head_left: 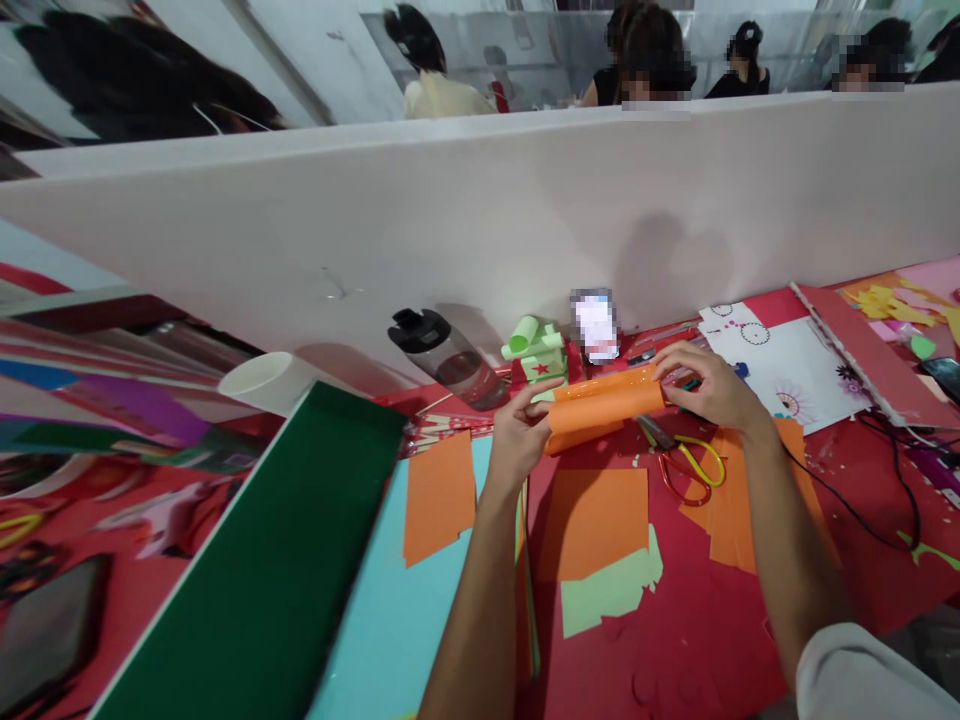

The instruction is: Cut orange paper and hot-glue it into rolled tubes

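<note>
An orange paper sheet, curled into a loose roll, is held above the red table between my two hands. My left hand grips its left end with thumb and fingers. At the right end, my right hand pinches the edge. Scissors with red and yellow handles lie just below my right hand. Beneath the roll lie a flat orange sheet and a torn light green piece of paper. Behind the roll stands a small light green paper model with a red star.
A clear bottle with a black lid and a lit phone stand near the white partition. To the left is a long dark green board. More orange sheets and a black cable lie right. People sit beyond the partition.
</note>
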### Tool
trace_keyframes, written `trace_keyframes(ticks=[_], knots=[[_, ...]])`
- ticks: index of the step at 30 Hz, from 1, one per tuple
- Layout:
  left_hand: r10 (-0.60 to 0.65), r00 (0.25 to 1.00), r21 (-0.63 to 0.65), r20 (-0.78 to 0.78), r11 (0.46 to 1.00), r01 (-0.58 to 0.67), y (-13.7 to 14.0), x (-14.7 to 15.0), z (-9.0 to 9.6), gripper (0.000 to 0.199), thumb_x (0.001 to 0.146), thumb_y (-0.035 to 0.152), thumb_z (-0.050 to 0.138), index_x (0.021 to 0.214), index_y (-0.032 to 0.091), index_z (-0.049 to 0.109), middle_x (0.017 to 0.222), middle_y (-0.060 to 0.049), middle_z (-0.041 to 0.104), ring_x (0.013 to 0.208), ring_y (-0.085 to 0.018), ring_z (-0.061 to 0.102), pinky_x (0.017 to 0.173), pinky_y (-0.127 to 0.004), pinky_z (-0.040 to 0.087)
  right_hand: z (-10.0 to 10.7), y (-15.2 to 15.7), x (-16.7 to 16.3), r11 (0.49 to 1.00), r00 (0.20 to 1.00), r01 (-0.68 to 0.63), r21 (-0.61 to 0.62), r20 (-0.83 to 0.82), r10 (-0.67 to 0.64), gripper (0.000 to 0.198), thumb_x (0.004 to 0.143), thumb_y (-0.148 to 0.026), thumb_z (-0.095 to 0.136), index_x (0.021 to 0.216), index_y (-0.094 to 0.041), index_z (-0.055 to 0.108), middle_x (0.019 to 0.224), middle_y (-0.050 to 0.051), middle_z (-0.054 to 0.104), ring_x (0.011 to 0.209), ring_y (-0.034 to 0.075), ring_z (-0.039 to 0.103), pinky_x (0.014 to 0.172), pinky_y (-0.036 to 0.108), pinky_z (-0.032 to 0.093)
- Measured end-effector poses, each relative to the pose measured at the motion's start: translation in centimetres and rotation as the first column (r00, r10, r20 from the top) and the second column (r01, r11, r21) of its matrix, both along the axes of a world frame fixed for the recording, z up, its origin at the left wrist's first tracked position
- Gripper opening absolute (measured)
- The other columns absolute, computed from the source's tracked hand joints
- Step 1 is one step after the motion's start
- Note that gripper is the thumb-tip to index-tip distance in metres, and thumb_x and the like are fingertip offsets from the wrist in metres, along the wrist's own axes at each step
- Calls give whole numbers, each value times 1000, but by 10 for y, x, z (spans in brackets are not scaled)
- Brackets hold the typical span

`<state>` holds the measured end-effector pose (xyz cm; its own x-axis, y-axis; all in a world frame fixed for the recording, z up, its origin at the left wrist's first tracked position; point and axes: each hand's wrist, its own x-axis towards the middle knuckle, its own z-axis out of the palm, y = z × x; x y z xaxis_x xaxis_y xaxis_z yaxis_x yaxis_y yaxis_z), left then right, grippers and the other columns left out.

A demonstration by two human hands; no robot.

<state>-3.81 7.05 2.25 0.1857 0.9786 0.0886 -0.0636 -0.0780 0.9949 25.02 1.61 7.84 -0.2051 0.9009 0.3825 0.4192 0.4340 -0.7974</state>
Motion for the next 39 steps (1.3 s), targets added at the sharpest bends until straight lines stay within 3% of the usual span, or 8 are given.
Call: trace_keyframes(ticks=[5,12,27,35,39], knots=[[9,1000,31,-25,999,-8,-4,3,7,53,64,24,80,115,14,73,64,2,71,52,-9,55,53,-19,46,-6,4,0,998,998,54,29,-14,-53,12,84,-14,64,89,-24,69,120,5,69,111,21,67,83,34,61],[45,995,102,-94,994,-35,-7,6,11,49,69,24,74,117,15,73,71,-2,75,63,-14,65,58,-20,50,-19,10,3,998,982,69,9,-179,-67,8,82,-14,66,82,-21,67,126,7,71,105,20,70,83,33,60],[165,959,354,-230,932,-75,-14,8,19,45,69,17,60,110,18,78,71,0,73,68,-16,68,61,-22,51,-30,16,3,990,927,132,47,-361,-107,10,77,-22,76,76,-23,66,105,6,78,97,21,74,85,37,61],[174,956,351,-235,933,-84,-15,9,18,44,70,17,60,110,20,78,69,1,72,70,-17,69,67,-25,54,-34,18,2,978,916,202,55,-364,-169,19,75,-31,79,75,-24,62,93,5,77,91,21,73,84,40,62],[173,962,342,-213,935,-92,-14,9,13,40,71,18,62,108,19,77,75,-1,76,73,-19,72,71,-27,56,-30,16,-1,987,892,158,21,-432,-133,29,74,-31,84,90,-26,60,91,3,77,89,21,76,84,38,62]])
